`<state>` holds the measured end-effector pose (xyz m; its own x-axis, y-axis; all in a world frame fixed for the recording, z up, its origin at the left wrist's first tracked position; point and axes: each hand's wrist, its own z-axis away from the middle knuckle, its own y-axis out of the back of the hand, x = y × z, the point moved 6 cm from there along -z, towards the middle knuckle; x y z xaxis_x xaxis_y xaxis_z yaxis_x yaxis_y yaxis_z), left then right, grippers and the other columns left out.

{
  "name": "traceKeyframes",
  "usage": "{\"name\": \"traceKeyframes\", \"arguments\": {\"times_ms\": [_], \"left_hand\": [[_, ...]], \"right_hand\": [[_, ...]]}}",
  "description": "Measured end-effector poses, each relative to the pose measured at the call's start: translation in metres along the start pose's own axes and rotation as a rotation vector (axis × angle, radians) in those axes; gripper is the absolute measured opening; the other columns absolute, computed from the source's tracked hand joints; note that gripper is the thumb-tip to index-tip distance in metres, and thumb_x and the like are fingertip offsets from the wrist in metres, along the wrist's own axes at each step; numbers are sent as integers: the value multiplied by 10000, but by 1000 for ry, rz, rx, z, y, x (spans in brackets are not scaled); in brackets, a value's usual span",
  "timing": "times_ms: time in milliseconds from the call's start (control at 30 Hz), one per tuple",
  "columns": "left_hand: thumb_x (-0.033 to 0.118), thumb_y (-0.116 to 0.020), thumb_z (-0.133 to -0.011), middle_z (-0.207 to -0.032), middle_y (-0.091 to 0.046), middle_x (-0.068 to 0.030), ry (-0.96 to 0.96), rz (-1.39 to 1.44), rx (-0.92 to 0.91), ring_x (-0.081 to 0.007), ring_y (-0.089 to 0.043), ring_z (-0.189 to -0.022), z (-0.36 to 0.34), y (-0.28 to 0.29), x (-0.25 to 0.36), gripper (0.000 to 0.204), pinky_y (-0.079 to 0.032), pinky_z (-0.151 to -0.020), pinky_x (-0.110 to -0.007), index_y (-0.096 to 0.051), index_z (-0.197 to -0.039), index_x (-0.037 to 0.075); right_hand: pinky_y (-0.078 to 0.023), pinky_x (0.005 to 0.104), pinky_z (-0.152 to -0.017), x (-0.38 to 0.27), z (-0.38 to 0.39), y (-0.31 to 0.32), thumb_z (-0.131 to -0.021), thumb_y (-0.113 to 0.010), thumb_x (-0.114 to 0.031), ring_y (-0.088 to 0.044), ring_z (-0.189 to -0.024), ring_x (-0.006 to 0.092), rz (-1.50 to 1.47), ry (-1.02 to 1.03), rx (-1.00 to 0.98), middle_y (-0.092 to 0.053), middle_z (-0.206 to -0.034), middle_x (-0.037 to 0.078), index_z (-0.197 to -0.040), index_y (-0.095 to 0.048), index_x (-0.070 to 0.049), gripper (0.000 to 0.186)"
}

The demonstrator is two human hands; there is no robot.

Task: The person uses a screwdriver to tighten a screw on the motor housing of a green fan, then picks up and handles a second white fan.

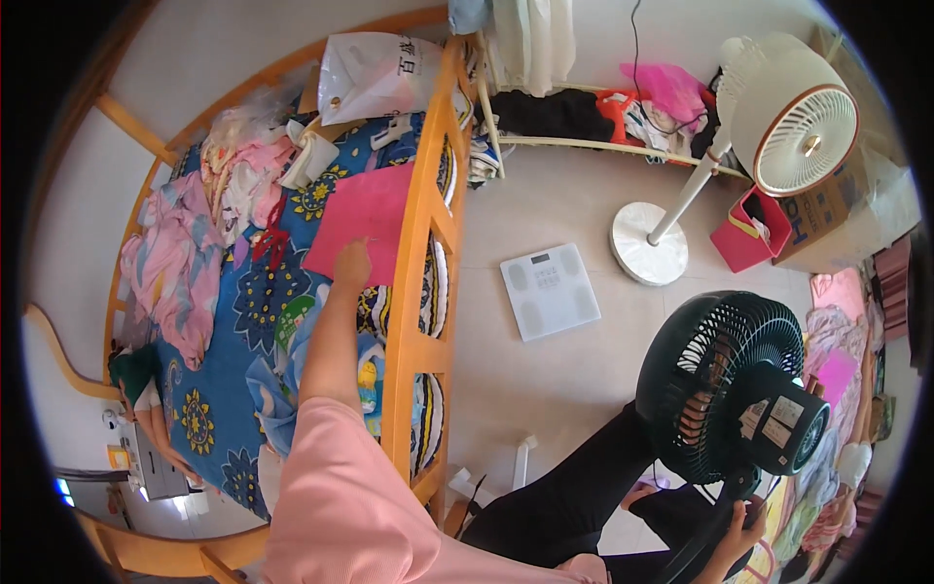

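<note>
The left hand (352,261) is reaching up the middle left of the frame over the bed (219,389), its pink sleeve trailing down to the lower edge. Its grip is closing on the lower edge of a flat pink cloth (365,219), which is lying spread on the blue flowered bedsheet just inside the orange wooden bed rail (420,292). A heap of pink clothes (180,263) is sitting further left on the bed.

The right hand (741,535) is showing at the lower right of the frame, wrapped around the stand of a dark green fan (725,389). A white fan (778,117) is standing at the upper right, and a white bathroom scale (550,290) is lying on the floor between bed and fans.
</note>
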<state>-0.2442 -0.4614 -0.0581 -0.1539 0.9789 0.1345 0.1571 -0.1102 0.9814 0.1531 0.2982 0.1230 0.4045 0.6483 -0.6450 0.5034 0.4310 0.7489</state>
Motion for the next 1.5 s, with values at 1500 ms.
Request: {"name": "traceKeyframes", "arguments": {"times_ms": [1500], "left_hand": [[99, -583, -952, -1083, -656, -101, -629, 1254, -122, -109, -609, -934, 69, 304, 434, 303, -481, -838, -220, -578, -1221, -40]], "right_hand": [[-467, 415, -563, -47, -5, -12, -707, -755, -475, -612, -607, 299, -22, 212, 151, -595, -616, 97, -720, -580, -87, 426]]}}
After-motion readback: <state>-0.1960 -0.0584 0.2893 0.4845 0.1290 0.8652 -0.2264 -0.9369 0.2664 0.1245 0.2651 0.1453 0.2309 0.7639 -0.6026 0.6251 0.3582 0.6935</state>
